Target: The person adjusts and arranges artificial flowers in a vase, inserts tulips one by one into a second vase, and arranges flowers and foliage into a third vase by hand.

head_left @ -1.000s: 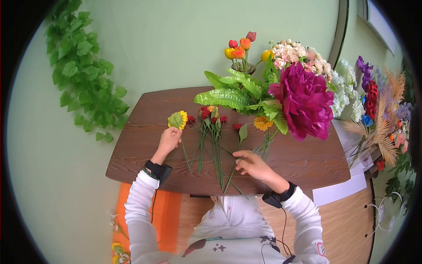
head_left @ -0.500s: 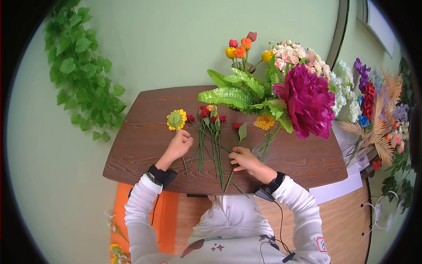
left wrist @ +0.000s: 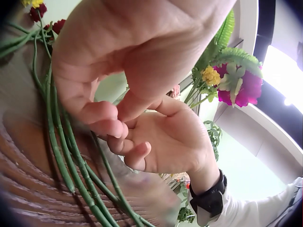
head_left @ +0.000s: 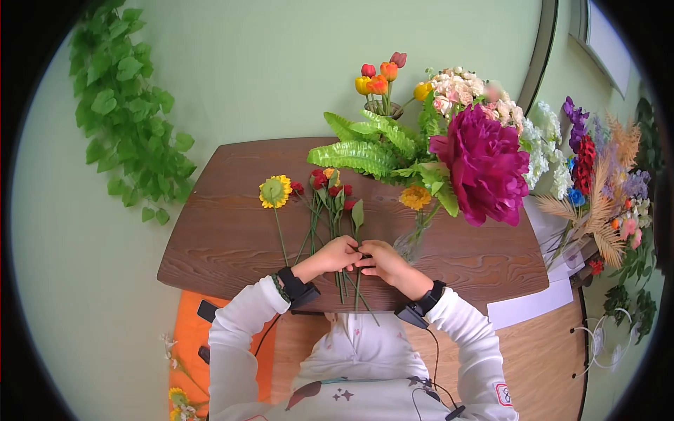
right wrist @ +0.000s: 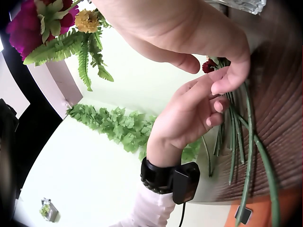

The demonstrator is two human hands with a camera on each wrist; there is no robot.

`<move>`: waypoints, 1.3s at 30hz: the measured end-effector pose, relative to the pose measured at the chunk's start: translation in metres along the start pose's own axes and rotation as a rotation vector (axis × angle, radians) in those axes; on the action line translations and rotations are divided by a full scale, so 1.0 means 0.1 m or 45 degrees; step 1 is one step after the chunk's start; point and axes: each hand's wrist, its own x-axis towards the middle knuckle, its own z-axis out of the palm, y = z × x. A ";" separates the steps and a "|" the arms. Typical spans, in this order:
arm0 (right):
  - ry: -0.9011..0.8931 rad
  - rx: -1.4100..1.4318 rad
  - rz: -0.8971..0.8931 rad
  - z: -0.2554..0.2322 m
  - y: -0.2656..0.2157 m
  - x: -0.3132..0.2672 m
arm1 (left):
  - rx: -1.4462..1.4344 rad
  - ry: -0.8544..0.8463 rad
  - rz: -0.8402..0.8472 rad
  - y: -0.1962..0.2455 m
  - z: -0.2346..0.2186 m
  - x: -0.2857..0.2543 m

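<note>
In the head view my left hand and right hand meet over the flower stems. A red rose with a leaf stands above them, its stem passing between the hands. My left thumb and fingertips pinch at this stem, as the left wrist view shows. The right hand's fingers are loosely bent and touch the left fingertips; its thumb stays apart in the right wrist view. Several other red roses lie with long green stems, some under the left hand. A yellow sunflower lies face down to their left.
Right of the hands stands a clear glass vase with a large magenta flower, fern leaves and an orange-yellow flower. Tulips stand behind. The wooden table's front edge lies close below the wrists.
My left hand has let go of the sunflower, which lies on the table, and has moved right to meet the right hand. The leafy rose has shifted left toward the other roses.
</note>
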 end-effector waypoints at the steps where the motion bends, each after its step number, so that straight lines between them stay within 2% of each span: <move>1: -0.014 0.008 0.008 -0.01 -0.01 -0.01 | -0.025 0.010 -0.005 0.01 0.00 0.01; 4: -0.150 -0.058 -0.024 -0.04 0.02 0.02 | -0.081 0.003 -0.084 0.04 0.03 -0.01; 8: -0.170 -0.007 0.003 -0.03 0.02 0.01 | -0.078 0.013 -0.066 -0.02 0.07 0.01; 11: -0.071 0.021 -0.010 -0.03 0.04 0.03 | 0.065 0.107 -0.029 0.04 0.05 -0.08; 13: 0.022 0.007 0.001 -0.02 0.01 -0.01 | 0.358 0.118 -0.122 0.13 0.03 -0.14; 17: -0.019 -0.009 0.030 -0.05 0.03 0.03 | 0.399 0.101 -0.137 0.10 0.01 -0.13; 19: -0.022 0.023 0.035 -0.03 0.04 0.02 | 0.469 0.049 -0.074 0.12 0.00 -0.16; 23: -0.018 0.022 0.051 -0.04 0.06 0.07 | 0.421 0.038 -0.088 0.13 0.00 -0.15; 26: -0.014 0.002 0.053 -0.04 0.04 0.06 | 0.306 0.009 -0.184 0.11 0.00 -0.12; 28: -0.098 -0.043 0.074 -0.07 0.06 0.09 | 0.223 0.175 -0.167 0.11 0.01 -0.15; 31: -0.208 -0.074 0.105 -0.07 0.05 0.10 | 0.222 0.207 -0.120 0.10 -0.02 -0.15; 35: -0.202 -0.055 0.112 -0.03 0.06 0.08 | 0.223 0.192 -0.100 0.09 -0.06 -0.15; 37: -0.075 -0.109 0.090 -0.01 0.05 0.07 | 0.242 0.131 -0.158 0.06 -0.10 -0.13; 39: -0.056 -0.124 0.078 -0.02 0.05 0.08 | 0.266 0.140 -0.150 0.03 -0.14 -0.13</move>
